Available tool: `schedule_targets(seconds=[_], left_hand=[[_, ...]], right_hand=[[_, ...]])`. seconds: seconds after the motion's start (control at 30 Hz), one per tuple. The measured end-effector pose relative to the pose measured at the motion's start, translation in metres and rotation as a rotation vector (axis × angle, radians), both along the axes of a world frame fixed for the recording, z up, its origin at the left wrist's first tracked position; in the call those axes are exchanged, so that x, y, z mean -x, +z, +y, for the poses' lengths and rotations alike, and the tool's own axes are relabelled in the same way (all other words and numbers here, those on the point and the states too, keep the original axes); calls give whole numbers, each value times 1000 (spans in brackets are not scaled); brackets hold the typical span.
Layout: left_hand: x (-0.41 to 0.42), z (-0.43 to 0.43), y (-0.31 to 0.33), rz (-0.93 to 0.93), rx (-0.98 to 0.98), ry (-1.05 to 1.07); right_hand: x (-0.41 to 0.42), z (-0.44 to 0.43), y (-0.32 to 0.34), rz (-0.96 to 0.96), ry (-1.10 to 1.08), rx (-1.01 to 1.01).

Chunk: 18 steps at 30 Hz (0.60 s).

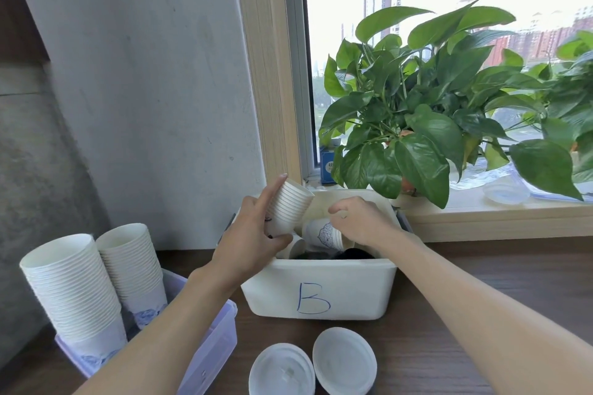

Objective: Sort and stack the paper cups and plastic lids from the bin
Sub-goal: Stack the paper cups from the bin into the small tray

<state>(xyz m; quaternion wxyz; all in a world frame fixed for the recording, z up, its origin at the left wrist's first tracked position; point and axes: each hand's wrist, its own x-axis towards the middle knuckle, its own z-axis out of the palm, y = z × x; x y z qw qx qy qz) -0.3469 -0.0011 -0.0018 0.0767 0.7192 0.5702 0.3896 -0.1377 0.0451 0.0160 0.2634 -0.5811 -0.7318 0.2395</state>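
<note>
A white bin (321,292) marked "B" stands on the dark wooden table. Above its left side my left hand (253,234) grips a tilted stack of white paper cups (288,208). My right hand (362,221) reaches into the bin and holds a paper cup with a blue pattern (324,234) lying on its side. Another cup (296,245) and dark lids (333,255) lie deeper in the bin. Two tall cup stacks (73,285) (134,269) stand in a clear plastic tub (211,343) at the left. Two white lid stacks (282,372) (345,361) sit in front of the bin.
A leafy green potted plant (426,125) stands on the window sill behind the bin, with clear plastic lids (505,192) to its right. A small blue box (329,167) sits by the window frame. A grey concrete wall rises at the left.
</note>
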Motion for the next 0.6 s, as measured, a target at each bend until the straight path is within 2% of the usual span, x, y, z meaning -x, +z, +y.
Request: schedule_targets(seconds=[0.17,0.3,0.4,0.6], left_hand=[[0,0,0,1,0,-6],[0,1,0,4,1,-5],[-1,1,0,14,2,-2],[1,3,1,32,13,-31]], right_hand=[[1,-1,-1,56,81,-13],[-1,4,0,157,-36,-227],[-2,4,2,367,-133,-374],[-3,-2,9,726,-71,-570]])
